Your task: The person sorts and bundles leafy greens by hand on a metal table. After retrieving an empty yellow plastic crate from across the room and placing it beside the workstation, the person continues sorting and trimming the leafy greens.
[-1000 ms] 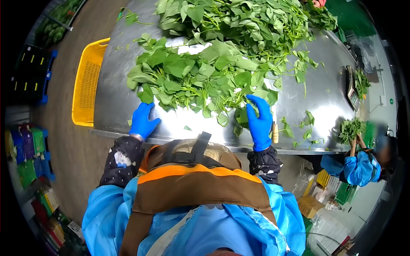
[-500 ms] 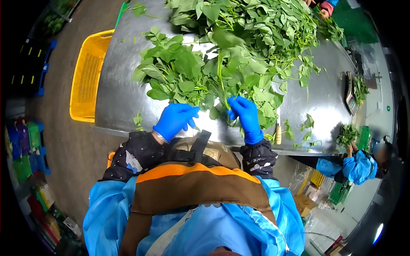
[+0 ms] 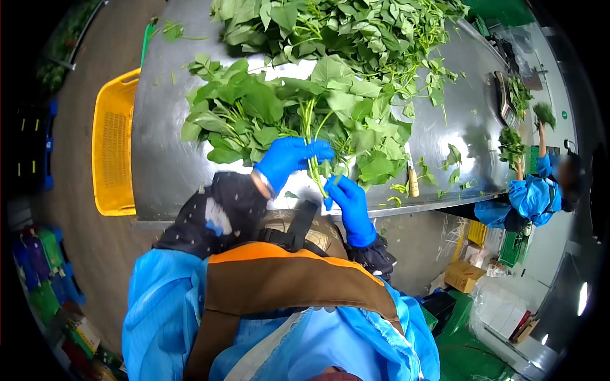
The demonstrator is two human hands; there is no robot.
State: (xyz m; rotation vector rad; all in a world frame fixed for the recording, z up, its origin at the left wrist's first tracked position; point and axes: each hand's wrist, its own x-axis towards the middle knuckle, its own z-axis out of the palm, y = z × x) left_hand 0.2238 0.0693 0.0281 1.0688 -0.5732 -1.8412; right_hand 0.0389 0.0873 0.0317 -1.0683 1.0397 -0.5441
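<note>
Both my hands wear blue gloves. My left hand [image 3: 289, 164] is closed around a small bunch of leafy green stems [image 3: 311, 130], held upright over the table's near edge with the leaves pointing away from me. My right hand [image 3: 349, 206] pinches at the cut lower ends of these stems, just below and right of the left hand. Loose leafy greens [image 3: 235, 105] lie just beyond the left hand, and more leaves [image 3: 378, 162] spread beyond the right. The large heap of greens [image 3: 356, 32] covers the table's far part.
A wooden handle [image 3: 413, 182] lies by the edge of the metal table [image 3: 159, 127], among stem scraps [image 3: 395, 201]. A yellow crate [image 3: 114, 146] stands at the left. A scale [image 3: 506, 105] is at the right, near a co-worker [image 3: 534, 197] holding greens in both hands.
My left hand has moved right and closed round the stems. My right hand has slid down to their lower ends. The co-worker has raised a hand with greens.
</note>
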